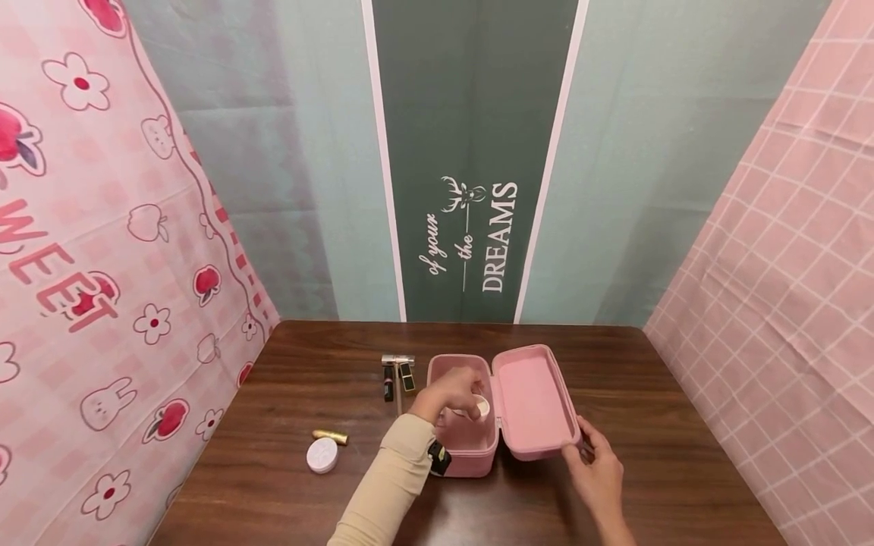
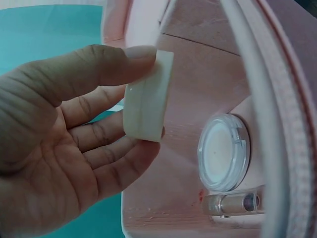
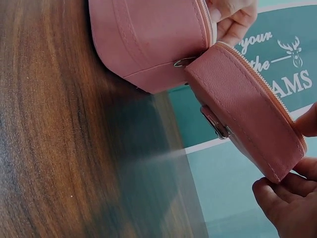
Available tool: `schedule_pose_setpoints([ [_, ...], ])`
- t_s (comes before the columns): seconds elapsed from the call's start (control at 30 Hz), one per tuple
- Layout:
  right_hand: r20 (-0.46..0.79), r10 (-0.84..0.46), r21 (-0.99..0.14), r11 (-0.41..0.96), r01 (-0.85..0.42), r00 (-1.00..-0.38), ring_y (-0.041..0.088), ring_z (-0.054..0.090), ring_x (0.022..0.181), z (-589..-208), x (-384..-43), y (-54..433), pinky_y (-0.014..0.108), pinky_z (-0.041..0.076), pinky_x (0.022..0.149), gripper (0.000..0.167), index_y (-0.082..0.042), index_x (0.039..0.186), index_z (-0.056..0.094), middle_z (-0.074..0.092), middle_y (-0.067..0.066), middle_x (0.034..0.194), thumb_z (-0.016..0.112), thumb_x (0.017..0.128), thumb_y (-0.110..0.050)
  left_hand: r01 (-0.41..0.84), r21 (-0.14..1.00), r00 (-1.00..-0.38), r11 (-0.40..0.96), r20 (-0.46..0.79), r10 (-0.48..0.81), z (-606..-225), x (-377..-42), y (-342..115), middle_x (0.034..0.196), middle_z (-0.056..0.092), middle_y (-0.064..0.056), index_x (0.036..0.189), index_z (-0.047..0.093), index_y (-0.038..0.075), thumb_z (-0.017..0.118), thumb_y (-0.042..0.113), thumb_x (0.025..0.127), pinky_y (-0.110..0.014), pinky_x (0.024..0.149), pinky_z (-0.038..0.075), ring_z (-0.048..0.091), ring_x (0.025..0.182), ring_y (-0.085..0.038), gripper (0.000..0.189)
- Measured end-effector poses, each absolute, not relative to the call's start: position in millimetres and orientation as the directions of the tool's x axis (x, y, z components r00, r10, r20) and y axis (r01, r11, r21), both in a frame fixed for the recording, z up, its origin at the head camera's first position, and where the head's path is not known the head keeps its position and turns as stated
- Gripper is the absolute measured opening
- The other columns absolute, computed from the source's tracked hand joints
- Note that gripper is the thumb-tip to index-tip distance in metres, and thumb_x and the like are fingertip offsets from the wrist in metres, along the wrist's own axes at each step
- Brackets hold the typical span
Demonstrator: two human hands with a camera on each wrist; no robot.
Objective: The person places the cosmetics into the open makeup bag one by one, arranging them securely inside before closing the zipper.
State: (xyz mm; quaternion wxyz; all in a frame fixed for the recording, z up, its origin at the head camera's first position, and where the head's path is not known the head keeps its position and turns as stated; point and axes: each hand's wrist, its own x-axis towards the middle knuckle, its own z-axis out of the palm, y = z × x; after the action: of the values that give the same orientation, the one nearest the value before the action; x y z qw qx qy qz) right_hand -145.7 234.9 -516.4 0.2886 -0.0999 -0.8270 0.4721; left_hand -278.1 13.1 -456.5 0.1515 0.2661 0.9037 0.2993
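A pink zippered cosmetic case (image 1: pixel 471 464) stands on the table with its lid (image 1: pixel 535 402) swung out to the right. My left hand (image 1: pixel 452 393) is over the case's opening. Between thumb and fingers it pinches a white compact (image 2: pixel 148 99), turned edge-on in the left wrist view. Inside the case, a round clear-rimmed container (image 2: pixel 223 152) lies beside a small clear-ended tube (image 2: pixel 235 202). At the lid's near right corner, my right hand (image 1: pixel 595 464) grips the rim, with the thumb on one side and fingers on the other.
Left of the case lie a silver tube (image 1: pixel 398 359), a black lipstick (image 1: pixel 388 383), a black-and-gold item (image 1: pixel 407 376) and a thin stick (image 1: pixel 399 398). Nearer the front left are a gold tube (image 1: pixel 331 437) and a round white container (image 1: pixel 322 456). Cloth hangs around the wooden table (image 1: pixel 273 500).
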Motion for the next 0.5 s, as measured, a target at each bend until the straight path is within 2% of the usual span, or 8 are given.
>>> schedule_pose_setpoints([
  [0.23,0.402,0.44,-0.84,0.525,-0.133,-0.803,-0.019,0.046,0.082,-517.2,-146.9,236.6,0.004,0.04,0.07,0.041,0.008,0.115,0.06,0.061,0.024,0.111,0.063,0.074,0.003,0.423,0.595,-0.789,0.683,-0.129,0.601,-459.1,-283.1,17.4,0.069,0.055,0.005,0.087,0.065,0.007,0.08,-0.003,0.055,-0.02,0.051,0.043,0.05,0.062,-0.009,0.036],
  [0.5,0.397,0.437,-0.837,0.533,-0.124,-0.807,-0.014,0.049,0.083,-520.2,-143.9,235.6,0.005,0.041,0.069,0.041,0.008,0.114,0.06,0.061,0.025,0.111,0.065,0.074,0.004,0.397,0.578,-0.797,0.713,-0.169,0.58,-464.3,-281.7,21.8,0.069,0.055,0.004,0.086,0.066,0.007,0.079,-0.003,0.057,-0.021,0.051,0.043,0.049,0.061,-0.01,0.034],
])
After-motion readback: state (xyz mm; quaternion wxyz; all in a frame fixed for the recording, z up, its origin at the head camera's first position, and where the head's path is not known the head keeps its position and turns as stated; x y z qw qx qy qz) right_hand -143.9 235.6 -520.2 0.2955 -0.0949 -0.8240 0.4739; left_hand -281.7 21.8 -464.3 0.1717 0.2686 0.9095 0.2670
